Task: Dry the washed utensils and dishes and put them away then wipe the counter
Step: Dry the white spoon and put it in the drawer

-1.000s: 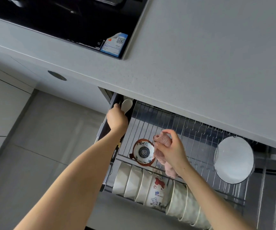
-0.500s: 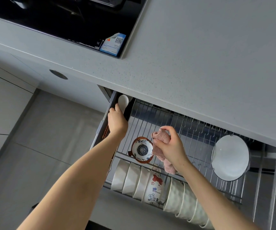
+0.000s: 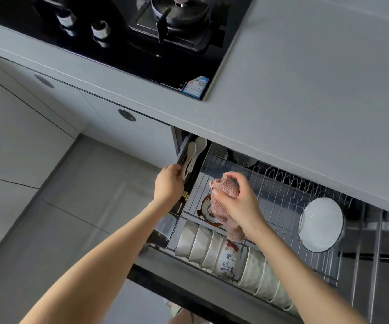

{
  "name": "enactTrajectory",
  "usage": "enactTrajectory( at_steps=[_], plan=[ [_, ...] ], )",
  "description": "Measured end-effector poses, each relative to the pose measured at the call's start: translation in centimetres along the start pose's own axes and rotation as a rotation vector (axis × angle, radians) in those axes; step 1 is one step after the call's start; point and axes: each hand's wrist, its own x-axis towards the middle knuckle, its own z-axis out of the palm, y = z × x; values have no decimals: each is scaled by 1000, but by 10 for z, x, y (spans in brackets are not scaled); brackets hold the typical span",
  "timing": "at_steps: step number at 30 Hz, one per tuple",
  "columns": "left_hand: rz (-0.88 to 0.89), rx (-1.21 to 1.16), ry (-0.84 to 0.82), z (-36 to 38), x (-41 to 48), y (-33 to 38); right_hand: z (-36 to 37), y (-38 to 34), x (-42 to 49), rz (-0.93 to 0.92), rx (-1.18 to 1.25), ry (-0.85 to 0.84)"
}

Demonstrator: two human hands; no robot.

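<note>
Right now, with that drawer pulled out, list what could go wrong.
1. The left hand sits at the spoon slot of the drawer; pushing the drawer in could pinch it.
2. The pink cloth in the right hand hangs over the patterned bowl and might snag it.

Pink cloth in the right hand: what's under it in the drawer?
A small brown-rimmed bowl in the wire rack; only its left edge shows. The pink cloth, gripped by the right hand, covers its middle.
</note>
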Motion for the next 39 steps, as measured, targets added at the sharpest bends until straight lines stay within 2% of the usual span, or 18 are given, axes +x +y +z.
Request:
enactTrajectory(
  at_steps=[4,8,10,13,15,18,22,24,28,31,35,39],
  plan=[
    [-38,-206,-15,-63,-37,-15,35,-49,-29,-45,183,-100],
    [-52,-673,-251,-145,-94,-31,89,-98,-60,-61,333,-192],
    [-66,-832,-318,-185,-122,-43,121,-123,-76,-72,347,-271],
    [-43,-936,-315,-235,-156,-72,170,-159,-98,-141,297,-371],
    [-13,-945,-192,-264,-174,-90,201,-183,-110,-195,287,-450],
    [-61,-957,131,-309,-199,-116,246,-214,-127,-284,232,-568],
    [-126,-884,429,-364,-220,-152,300,-240,-135,-257,105,-807],
    [-180,-842,506,-388,-225,-172,328,-249,-135,-213,33,-919],
    [-284,-808,594,-427,-224,-216,386,-267,-135,-168,101,-1041],
    [-401,-815,733,-453,-211,-260,430,-280,-125,-166,132,-1129],
    [-588,-704,908,-488,-182,-323,483,-305,-95,-161,153,-1204],
    [-695,-556,1009,-547,-131,-375,543,-342,-54,-132,162,-1211]
  ],
)
